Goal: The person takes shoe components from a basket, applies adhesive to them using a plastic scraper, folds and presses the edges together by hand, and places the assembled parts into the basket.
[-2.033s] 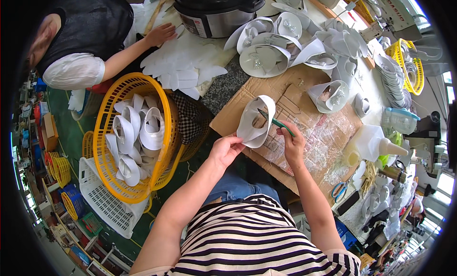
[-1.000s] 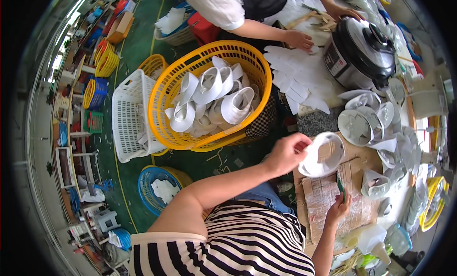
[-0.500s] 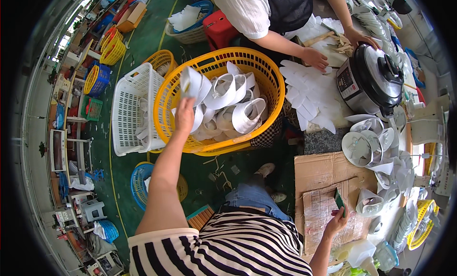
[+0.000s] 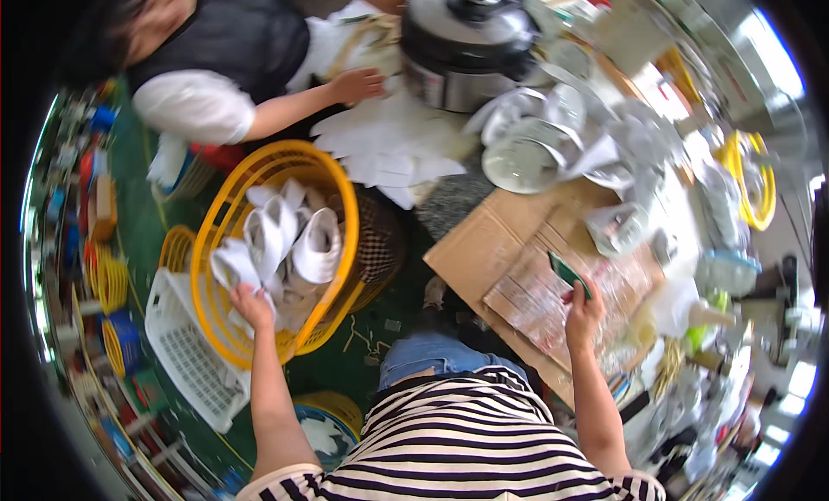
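Observation:
My left hand [image 4: 251, 306] is inside the near rim of an oval yellow basket [image 4: 354, 229], its fingers closed on the edge of a white curled piece [image 4: 231, 263]. Several similar white looped pieces [image 4: 317, 246] lie heaped around it. Over the cardboard-covered worktop, my right hand [image 4: 585, 315] grips a flat dark-green tool [image 4: 568, 275], perhaps a scraper, which points away to the upper left. Part of it is hidden in my fingers. Glue-like smears mark the cardboard [image 4: 528, 307] beneath it.
A silver-and-black electric pressure cooker [image 4: 466, 47] stands at the far side beside flat white sheets [image 4: 389, 142]. White looped pieces [image 4: 522, 160] crowd the worktop. Across the basket, a co-worker's hand [image 4: 357, 85] rests over the sheets. A white crate [image 4: 186, 345] stands left.
The view has swung right, so the basket appears further left. My left hand has lowered the white piece onto the heap. The right hand still holds the green tool.

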A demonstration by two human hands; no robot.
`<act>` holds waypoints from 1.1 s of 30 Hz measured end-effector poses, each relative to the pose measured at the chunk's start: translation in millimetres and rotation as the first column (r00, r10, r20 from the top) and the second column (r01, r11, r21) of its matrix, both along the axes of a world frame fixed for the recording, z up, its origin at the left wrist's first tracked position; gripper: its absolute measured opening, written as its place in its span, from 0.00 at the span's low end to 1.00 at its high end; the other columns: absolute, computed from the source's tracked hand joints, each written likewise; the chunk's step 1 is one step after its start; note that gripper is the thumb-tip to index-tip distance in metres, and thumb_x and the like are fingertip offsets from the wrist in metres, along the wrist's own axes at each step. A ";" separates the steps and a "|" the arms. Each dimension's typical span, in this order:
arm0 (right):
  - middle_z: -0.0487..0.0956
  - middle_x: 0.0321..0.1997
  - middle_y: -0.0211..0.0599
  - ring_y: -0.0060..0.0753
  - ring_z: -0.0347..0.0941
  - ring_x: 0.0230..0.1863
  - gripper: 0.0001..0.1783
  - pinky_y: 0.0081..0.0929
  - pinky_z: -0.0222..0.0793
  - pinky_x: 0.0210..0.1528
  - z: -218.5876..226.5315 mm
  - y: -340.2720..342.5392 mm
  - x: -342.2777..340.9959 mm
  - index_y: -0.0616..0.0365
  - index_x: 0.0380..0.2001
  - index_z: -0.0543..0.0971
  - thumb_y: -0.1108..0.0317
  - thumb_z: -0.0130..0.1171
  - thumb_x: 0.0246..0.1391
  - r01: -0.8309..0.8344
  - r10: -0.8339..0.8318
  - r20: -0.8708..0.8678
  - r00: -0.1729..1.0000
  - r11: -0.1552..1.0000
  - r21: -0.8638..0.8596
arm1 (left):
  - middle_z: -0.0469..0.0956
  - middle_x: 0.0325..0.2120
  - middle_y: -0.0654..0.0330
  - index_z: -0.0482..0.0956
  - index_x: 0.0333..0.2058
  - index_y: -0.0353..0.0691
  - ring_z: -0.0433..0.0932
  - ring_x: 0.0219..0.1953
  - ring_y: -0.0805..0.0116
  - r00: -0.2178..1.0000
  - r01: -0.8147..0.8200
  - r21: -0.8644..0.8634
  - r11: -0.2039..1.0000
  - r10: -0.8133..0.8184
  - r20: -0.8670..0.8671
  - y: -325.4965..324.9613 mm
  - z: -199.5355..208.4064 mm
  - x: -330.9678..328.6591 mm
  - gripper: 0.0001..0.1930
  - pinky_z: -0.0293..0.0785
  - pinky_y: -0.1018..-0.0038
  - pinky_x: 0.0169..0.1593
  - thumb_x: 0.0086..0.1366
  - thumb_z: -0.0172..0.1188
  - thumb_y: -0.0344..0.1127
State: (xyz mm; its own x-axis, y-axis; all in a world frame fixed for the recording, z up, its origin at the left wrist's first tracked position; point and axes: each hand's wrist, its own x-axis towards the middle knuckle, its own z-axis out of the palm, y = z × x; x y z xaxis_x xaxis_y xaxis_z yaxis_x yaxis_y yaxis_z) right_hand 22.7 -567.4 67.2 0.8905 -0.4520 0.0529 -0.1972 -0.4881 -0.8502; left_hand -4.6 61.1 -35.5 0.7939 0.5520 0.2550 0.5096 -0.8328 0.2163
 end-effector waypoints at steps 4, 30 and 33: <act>0.74 0.26 0.35 0.22 0.73 0.22 0.09 0.19 0.67 0.24 3.2 -12.6 -15.7 0.66 0.40 0.77 0.74 0.52 0.60 0.062 -0.065 0.027 0.998 0.993 0.099 | 0.63 0.45 0.49 0.67 0.38 0.37 0.70 0.44 0.47 0.991 -0.027 0.106 0.994 0.041 -0.130 -37.8 33.0 22.9 0.21 0.65 0.58 0.50 0.44 0.62 0.18; 0.75 0.27 0.33 0.19 0.72 0.23 0.09 0.17 0.67 0.24 -5.9 -77.8 -171.9 0.64 0.42 0.77 0.75 0.52 0.60 0.582 -0.607 -0.050 0.793 0.732 0.354 | 0.76 0.45 0.54 0.73 0.45 0.35 0.74 0.49 0.59 0.969 -0.014 -0.778 -0.628 -0.200 0.145 -475.0 53.3 249.3 0.16 0.70 0.58 0.55 0.56 0.54 0.31; 0.75 0.27 0.33 0.19 0.73 0.24 0.10 0.16 0.67 0.26 1.8 -90.8 -175.8 0.64 0.43 0.77 0.73 0.52 0.60 0.572 -0.611 0.017 0.791 0.750 0.332 | 0.78 0.42 0.53 0.71 0.48 0.36 0.76 0.48 0.61 0.948 -0.190 -0.821 -0.538 -0.318 -0.011 -404.1 81.6 215.3 0.18 0.70 0.58 0.55 0.58 0.53 0.33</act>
